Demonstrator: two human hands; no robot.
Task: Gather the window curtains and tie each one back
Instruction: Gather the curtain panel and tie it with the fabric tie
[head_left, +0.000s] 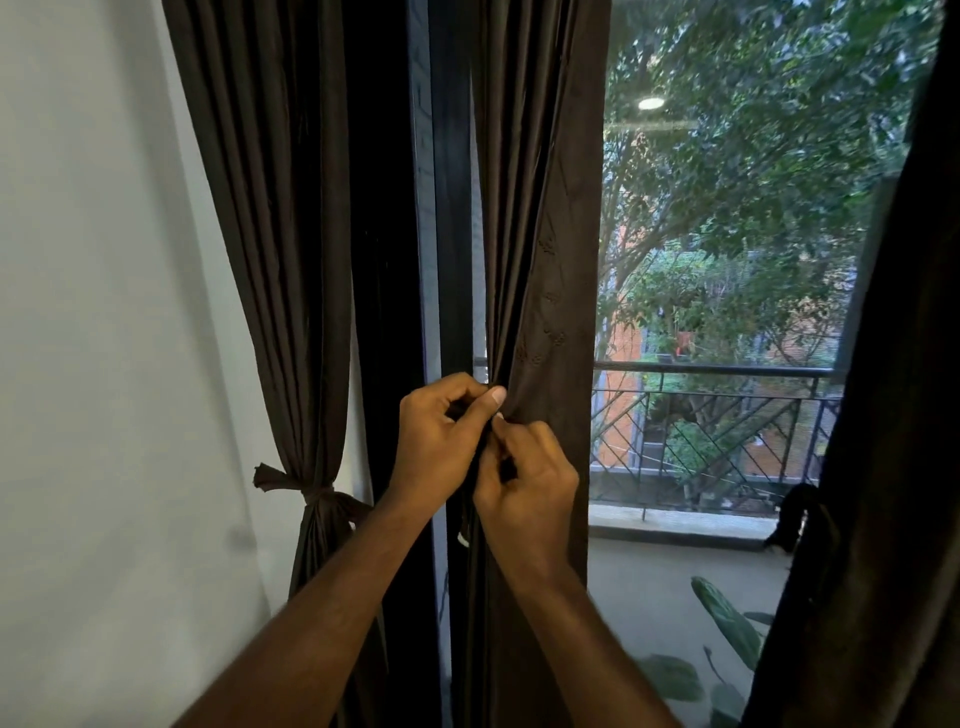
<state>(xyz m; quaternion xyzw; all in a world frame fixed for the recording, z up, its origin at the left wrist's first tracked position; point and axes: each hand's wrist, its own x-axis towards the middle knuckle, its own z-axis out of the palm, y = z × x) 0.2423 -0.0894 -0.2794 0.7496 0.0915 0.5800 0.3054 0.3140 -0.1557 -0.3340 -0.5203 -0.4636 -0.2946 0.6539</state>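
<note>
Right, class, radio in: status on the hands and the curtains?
Both hands, left and right, pinching the tie at the middle curtain. Left curtain already tied back. Knot not finished. Nothing in the way.

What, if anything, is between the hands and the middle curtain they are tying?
Nothing visible. The left hand and the right hand are both already on the gathered middle curtain, with fingers curled into its dark fabric at the tying point. No other object lies between them and the cloth.
</note>
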